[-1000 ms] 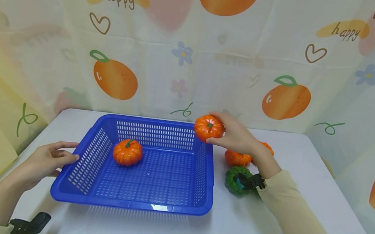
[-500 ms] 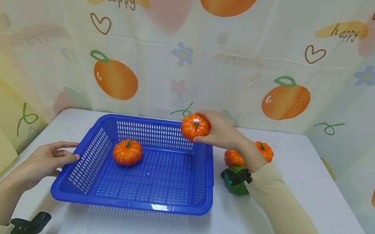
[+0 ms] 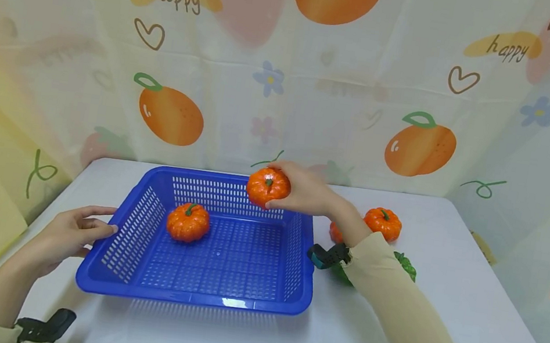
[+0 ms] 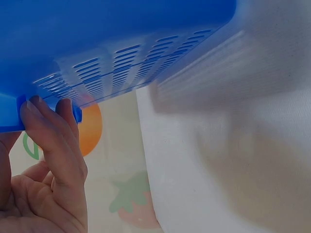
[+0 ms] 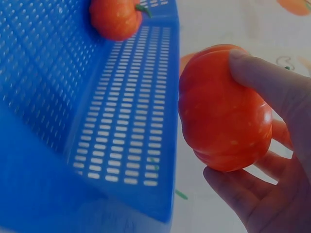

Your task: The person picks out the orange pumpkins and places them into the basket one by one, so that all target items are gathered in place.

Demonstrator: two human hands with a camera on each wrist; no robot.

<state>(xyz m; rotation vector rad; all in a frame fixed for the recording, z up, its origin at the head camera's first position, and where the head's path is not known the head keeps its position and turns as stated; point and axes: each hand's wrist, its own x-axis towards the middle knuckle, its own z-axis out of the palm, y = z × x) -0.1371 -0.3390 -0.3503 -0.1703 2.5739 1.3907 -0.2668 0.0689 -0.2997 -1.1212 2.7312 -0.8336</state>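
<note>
My right hand grips a small orange pumpkin with a green stem, thumb and fingers around its sides. It is held above the back right part of a blue plastic basket. In the right wrist view the held pumpkin is beside the basket's slotted wall. Inside the basket, toward the left, sits another orange pumpkin. My left hand holds the basket's left rim, and the left wrist view shows its fingers curled against the rim from outside.
Right of the basket, an orange pumpkin stands on the white table. Another orange pumpkin and two green vegetables, one near and one farther right, are partly hidden by the right arm. A printed curtain hangs behind.
My right hand has moved left with the pumpkin, from over the basket's back right corner to farther inside its rim. The left hand and the pumpkin in the basket stay put.
</note>
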